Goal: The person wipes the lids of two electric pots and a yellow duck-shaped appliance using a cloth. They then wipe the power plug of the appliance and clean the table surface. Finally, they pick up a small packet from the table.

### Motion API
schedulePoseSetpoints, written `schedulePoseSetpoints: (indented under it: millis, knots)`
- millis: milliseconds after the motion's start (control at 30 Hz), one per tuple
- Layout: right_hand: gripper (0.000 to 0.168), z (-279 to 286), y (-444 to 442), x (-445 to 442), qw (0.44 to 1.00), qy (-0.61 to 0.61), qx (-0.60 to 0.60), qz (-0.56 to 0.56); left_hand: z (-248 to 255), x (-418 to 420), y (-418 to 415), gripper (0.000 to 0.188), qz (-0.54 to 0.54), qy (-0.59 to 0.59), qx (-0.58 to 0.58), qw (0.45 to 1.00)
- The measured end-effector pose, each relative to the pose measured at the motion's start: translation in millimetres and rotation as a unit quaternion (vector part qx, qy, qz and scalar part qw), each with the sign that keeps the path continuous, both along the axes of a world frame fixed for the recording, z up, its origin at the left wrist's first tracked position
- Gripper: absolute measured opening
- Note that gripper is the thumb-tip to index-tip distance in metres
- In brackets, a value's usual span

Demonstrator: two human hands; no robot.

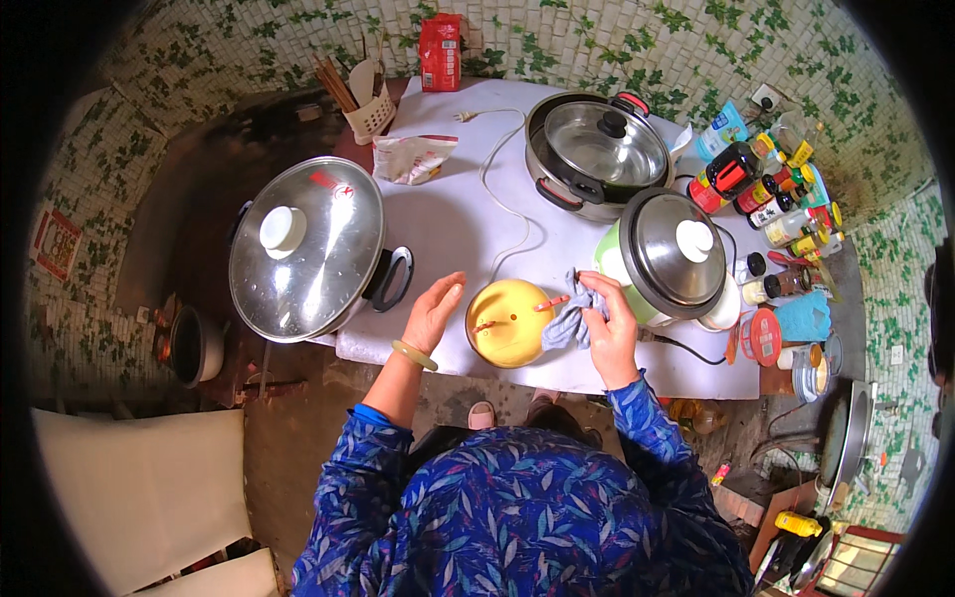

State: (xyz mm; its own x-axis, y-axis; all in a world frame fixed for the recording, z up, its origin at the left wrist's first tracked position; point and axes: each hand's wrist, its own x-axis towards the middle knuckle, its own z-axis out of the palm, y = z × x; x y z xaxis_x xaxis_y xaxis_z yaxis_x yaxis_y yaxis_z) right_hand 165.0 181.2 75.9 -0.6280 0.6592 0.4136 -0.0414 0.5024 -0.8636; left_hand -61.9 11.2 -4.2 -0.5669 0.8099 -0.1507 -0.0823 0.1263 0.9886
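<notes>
A round yellow lid-like object [509, 337] with a small dark hole and two reddish pieces on top lies before me near the table's front edge. To its left hovers my left hand [435, 313], fingers extended and holding nothing, a pale bangle [415, 355] on the wrist. A crumpled grey-blue cloth [570, 322] is pinched in my right hand [613, 322], and it hangs at the yellow object's right side. Whether the cloth touches it is hard to tell. A white cord [486, 168] with a plug runs back from behind the yellow object.
A lidded electric pan [306, 250] stands left on the table [440, 224]. A green-and-white cooker [613, 250] is at right, with a black pot under a glass lid [571, 134] behind. Sauce bottles [727, 179] crowd the right edge. A utensil basket [371, 118] stands at back left.
</notes>
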Motion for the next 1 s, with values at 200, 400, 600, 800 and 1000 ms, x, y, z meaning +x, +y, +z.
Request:
schedulePoseSetpoints:
  millis: [200,400,600,800,1000]
  knots:
    - [0.043,16.9,28.8,-44.8,0.995,-0.001,0.091,0.045,-28.0,-3.9,16.1,0.051,0.003,-0.020,-0.104,0.994]
    - [0.041,0.4,46.7,-78.8,0.985,-0.079,0.106,0.109,-49.5,-22.8,55.5,0.049,-0.002,-0.084,-0.158,0.984]
    - [0.041,-6.4,59.4,-102.6,0.969,-0.120,0.157,0.147,-95.9,-34.4,77.7,0.046,-0.013,-0.062,-0.171,0.983]
    - [0.037,-16.9,72.2,-123.2,0.961,-0.111,0.210,0.143,-99.5,-35.7,85.9,0.041,0.010,-0.025,-0.222,0.975]
    - [0.040,-39.2,82.9,-134.2,0.958,-0.160,0.205,0.119,-58.9,-37.8,102.7,0.024,-0.045,0.119,-0.358,0.925]
